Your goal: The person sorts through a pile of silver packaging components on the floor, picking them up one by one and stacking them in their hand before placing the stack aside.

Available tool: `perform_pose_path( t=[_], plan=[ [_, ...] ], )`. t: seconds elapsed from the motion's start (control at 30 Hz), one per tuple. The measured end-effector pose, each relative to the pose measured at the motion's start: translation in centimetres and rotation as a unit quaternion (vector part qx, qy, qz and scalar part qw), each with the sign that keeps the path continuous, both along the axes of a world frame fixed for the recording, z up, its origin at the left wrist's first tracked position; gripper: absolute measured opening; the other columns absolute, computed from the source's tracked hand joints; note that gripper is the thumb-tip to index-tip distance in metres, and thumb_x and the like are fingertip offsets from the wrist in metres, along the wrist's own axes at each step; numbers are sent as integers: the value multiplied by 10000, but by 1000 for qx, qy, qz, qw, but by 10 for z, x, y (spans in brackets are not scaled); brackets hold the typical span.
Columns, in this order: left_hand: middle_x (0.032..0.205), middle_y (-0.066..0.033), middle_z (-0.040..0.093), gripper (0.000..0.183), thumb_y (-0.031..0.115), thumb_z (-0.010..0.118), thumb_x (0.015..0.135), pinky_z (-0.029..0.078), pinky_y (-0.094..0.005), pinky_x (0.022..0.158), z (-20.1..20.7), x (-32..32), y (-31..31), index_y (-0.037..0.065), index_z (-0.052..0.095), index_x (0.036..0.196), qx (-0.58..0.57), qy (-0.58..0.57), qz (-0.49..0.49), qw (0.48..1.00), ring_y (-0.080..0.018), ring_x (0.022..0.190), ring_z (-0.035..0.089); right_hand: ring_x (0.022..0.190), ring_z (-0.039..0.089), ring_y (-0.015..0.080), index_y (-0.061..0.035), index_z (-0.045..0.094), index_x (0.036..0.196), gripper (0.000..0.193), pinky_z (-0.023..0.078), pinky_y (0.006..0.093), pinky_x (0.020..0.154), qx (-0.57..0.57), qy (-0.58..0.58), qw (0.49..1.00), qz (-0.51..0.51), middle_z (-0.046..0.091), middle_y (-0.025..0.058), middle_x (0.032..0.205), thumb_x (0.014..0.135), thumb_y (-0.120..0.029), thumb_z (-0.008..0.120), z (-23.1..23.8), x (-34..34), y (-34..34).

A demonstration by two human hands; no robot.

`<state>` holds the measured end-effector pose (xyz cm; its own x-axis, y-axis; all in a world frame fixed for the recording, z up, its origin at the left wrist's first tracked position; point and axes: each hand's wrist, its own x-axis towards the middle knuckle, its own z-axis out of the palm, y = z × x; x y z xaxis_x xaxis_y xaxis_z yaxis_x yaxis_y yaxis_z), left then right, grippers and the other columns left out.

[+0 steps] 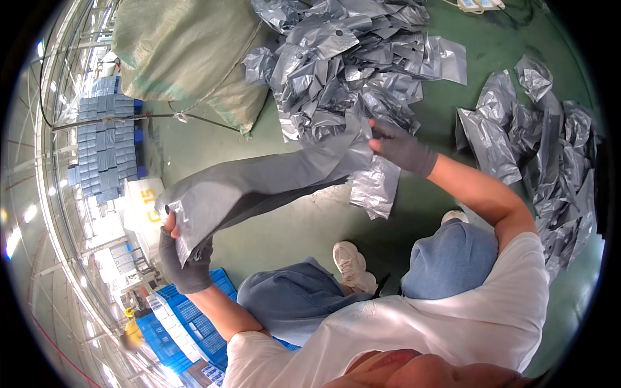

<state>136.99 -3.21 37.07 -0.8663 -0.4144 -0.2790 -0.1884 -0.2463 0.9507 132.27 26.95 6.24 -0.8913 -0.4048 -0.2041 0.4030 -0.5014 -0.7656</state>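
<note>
A long grey plastic bag stretches between my two hands above the floor, its middle sagging and folded over a darker underside. My left hand, in a grey fingerless glove, is closed on the bag's left end, with the thumb on top. My right hand, gloved the same way, pinches the far right end near a heap of crumpled grey plastic bags. Part of the right fingers is hidden by the plastic. Below that hand hangs or lies a shiny grey flap; I cannot tell which bag it belongs to.
A large pale woven sack stands at the far left. More grey bags lie on the green floor at the right. Blue plastic crates are by my left knee, beside a white bin. Blue stacks stand farther left.
</note>
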Motion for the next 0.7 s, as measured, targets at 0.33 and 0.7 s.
perform_pose_path(
  t=[0.33, 0.7],
  plan=[
    [653, 76, 418, 248, 87, 495, 877, 464, -186, 605, 9, 10, -5, 12, 570, 1101, -215, 8, 60, 975, -46, 594, 460, 947, 543, 103, -53, 564, 977, 132, 458, 286, 844, -115, 29, 991, 55, 528, -7, 928, 865, -124, 557, -33, -6, 13],
    [799, 24, 521, 225, 174, 568, 837, 302, -128, 423, 16, 15, -9, 3, 583, 983, -179, 16, 33, 983, -3, 461, 344, 966, 570, 165, -31, 595, 1065, 271, 458, 292, 860, 417, 613, 664, -98, 572, 60, 1109, 816, -138, 602, -7, -4, 26]
  ],
)
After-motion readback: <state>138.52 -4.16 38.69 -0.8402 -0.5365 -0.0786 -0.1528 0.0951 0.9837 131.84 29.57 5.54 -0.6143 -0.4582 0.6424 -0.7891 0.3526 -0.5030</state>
